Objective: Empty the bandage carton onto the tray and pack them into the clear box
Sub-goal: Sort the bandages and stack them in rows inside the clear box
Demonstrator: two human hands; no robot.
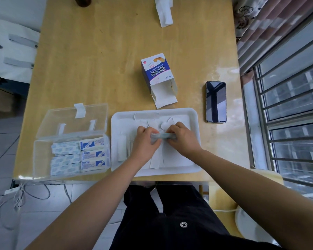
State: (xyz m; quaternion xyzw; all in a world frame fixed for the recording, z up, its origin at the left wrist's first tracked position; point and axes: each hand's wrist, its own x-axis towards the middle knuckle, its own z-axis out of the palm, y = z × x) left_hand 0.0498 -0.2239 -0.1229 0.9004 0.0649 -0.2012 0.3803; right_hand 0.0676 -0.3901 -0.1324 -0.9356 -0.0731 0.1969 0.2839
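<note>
Over the white tray (193,170), my left hand (146,141) and my right hand (182,137) together pinch a small stack of wrapped bandages (160,136), one hand at each end. More white bandage strips (154,162) lie scattered on the tray under my hands. The bandage carton (156,72), blue and white, lies on its side behind the tray with its flap open toward me. Left of the tray stands the clear box (42,159) with its lid (74,120) tilted back; two columns of packed bandages (79,156) fill its right half.
A black phone (216,101) lies flat to the right of the tray. A white folded piece (163,12) sits at the table's far edge. The table's near edge runs just below the tray and box. A window with bars is at the right.
</note>
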